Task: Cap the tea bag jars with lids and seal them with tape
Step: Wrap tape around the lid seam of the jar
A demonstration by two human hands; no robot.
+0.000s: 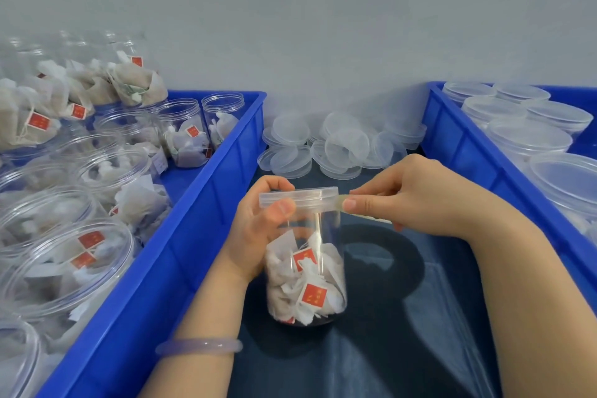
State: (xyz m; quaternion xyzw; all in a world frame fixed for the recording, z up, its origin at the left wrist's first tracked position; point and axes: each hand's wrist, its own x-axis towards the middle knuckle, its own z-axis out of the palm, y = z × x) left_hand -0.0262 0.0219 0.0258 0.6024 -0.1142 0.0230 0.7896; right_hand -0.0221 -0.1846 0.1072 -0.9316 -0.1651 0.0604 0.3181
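A clear plastic jar (307, 281) of tea bags with red tags stands on the dark table, capped with a translucent lid (298, 195). My left hand (258, 223) grips the jar just under the lid, thumb pressing on the lid's rim. My right hand (410, 194) pinches a strip of clear tape (342, 203) between thumb and forefinger at the right side of the lid. The tape's free end trails toward my right palm.
A blue bin (181, 236) on the left holds several open jars of tea bags. Another blue bin (478, 164) on the right holds several capped jars. A heap of loose lids (339, 148) lies at the back between the bins, against the grey wall.
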